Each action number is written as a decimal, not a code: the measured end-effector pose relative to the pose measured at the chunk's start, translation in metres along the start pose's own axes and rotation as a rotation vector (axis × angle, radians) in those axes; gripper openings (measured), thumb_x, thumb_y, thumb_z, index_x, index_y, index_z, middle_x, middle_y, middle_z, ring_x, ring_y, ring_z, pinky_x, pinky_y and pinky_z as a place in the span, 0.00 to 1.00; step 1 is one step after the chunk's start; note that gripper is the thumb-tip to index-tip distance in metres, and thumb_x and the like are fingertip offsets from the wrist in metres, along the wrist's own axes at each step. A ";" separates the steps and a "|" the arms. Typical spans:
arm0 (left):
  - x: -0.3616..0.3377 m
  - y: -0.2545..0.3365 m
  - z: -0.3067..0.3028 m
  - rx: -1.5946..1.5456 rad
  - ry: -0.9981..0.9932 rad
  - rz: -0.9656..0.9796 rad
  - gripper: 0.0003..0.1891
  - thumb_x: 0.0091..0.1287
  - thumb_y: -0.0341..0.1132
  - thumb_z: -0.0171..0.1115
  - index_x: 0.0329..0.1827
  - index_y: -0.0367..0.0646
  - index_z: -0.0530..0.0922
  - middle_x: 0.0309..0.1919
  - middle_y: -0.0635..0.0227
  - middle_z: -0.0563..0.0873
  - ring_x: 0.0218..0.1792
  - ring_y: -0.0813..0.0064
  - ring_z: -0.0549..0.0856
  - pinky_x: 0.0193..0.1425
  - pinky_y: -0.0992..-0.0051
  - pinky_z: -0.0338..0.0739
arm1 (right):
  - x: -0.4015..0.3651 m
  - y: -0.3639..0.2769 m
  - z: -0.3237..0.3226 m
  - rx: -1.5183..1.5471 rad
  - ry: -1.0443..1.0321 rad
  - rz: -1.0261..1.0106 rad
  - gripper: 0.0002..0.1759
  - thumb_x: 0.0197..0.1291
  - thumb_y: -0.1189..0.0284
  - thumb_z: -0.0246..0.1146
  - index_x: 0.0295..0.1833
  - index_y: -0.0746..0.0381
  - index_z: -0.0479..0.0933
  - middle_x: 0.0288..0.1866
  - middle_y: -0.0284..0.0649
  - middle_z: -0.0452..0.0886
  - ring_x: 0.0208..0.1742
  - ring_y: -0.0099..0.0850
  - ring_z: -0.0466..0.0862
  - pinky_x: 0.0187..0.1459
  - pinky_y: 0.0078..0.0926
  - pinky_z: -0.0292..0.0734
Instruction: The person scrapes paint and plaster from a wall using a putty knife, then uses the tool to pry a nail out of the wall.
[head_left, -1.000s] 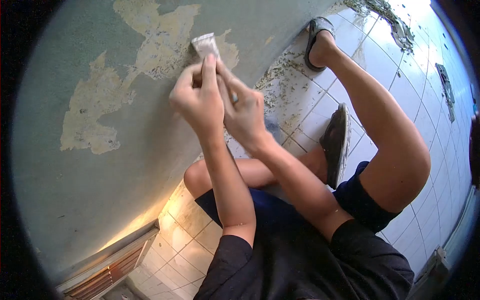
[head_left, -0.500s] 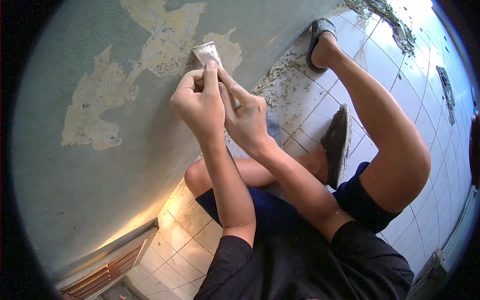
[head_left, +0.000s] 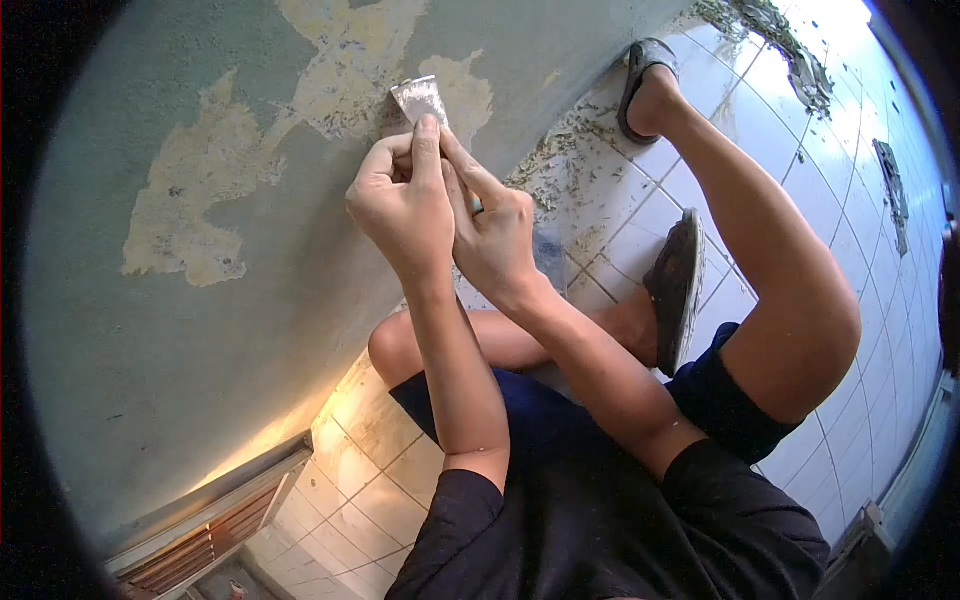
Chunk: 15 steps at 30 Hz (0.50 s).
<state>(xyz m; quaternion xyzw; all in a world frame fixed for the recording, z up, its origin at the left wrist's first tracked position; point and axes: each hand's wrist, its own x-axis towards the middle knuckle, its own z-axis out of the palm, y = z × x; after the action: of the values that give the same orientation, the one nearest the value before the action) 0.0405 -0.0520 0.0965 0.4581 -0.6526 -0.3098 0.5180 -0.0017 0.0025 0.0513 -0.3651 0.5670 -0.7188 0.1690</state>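
Both hands are closed around a scraper, its flat metal blade dusted with pale flakes. My left hand presses its thumb on the base of the blade, the other fingers curled. Close against it, my right hand wraps the lower part, with one finger stretched along toward the blade. The scraper's handle is hidden by the hands. The blade edge lies at the green painted wall, beside a bare patch where paint has come off. A second bare patch shows farther left.
Paint chips litter the white tiled floor along the wall's foot. Larger peeled strips lie toward the upper right. My sandalled feet and bent knees frame the work spot. A wooden louvred panel is at the lower left.
The wall patches sit slightly higher and farther right in view. The scraper blade has shifted a little up and right and is tilted differently; both hands keep their grip.
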 end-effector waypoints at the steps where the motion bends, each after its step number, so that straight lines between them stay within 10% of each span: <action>1: -0.001 -0.002 -0.003 0.018 0.000 0.006 0.16 0.71 0.39 0.74 0.31 0.33 0.88 0.22 0.73 0.85 0.25 0.85 0.79 0.31 0.78 0.74 | -0.002 0.000 0.001 -0.001 0.002 -0.011 0.23 0.74 0.74 0.64 0.72 0.65 0.78 0.40 0.64 0.85 0.28 0.19 0.82 0.34 0.26 0.80; 10: 0.000 0.003 -0.007 0.054 0.030 0.070 0.15 0.70 0.36 0.74 0.28 0.34 0.86 0.18 0.74 0.82 0.21 0.84 0.77 0.28 0.77 0.73 | -0.005 0.001 0.007 -0.014 0.025 -0.090 0.23 0.73 0.75 0.65 0.72 0.63 0.78 0.44 0.63 0.86 0.34 0.24 0.90 0.36 0.26 0.81; 15: 0.013 0.009 -0.016 0.083 -0.055 0.002 0.15 0.69 0.40 0.77 0.32 0.34 0.89 0.23 0.73 0.87 0.24 0.84 0.80 0.32 0.79 0.75 | -0.001 -0.011 0.012 0.024 0.045 -0.015 0.23 0.74 0.74 0.63 0.72 0.62 0.79 0.37 0.64 0.84 0.30 0.14 0.77 0.33 0.24 0.77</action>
<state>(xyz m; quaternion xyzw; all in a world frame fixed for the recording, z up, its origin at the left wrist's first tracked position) 0.0525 -0.0594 0.1137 0.4701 -0.6793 -0.2944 0.4805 0.0098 -0.0018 0.0619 -0.3510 0.5594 -0.7348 0.1549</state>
